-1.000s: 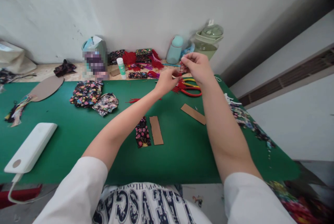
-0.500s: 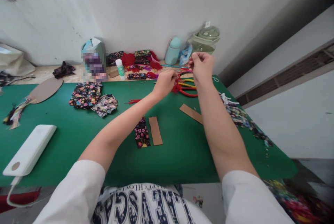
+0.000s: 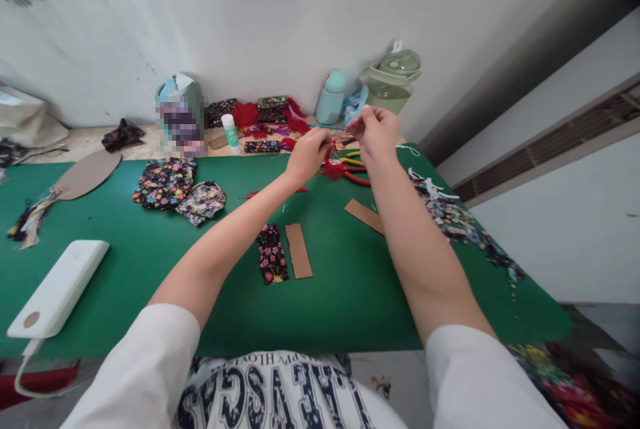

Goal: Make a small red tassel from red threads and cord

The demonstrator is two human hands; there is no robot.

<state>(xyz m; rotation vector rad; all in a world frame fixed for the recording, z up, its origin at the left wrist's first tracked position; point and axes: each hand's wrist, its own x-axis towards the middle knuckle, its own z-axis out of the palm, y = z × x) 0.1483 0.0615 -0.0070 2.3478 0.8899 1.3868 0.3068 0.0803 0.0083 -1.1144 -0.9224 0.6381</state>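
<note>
Left hand (image 3: pixel 309 154): pinching red tassel (image 3: pixel 333 169) over green table (image 3: pixel 350 302), beside red and yellow handles (image 3: pixel 357 179) | right hand (image 3: pixel 379 134): fingertips pressed together, contents unclear | shirt (image 3: pixel 273 385): "APPY" legible | glue stick (image 3: pixel 231 135): label unreadable

Here's frayed red thread (image 3: pixel 332 169), all soft fibre, smooth green bench (image 3: pixel 345 312) showing a faint sheen, matt brown cardboard strip (image 3: pixel 299 251), crumpled floral cloth (image 3: pixel 164 182), smooth white plastic-looking power bank (image 3: pixel 60 289), glossy see-through jug (image 3: pixel 393 90), rough, patchy wall (image 3: pixel 85 49)
</note>
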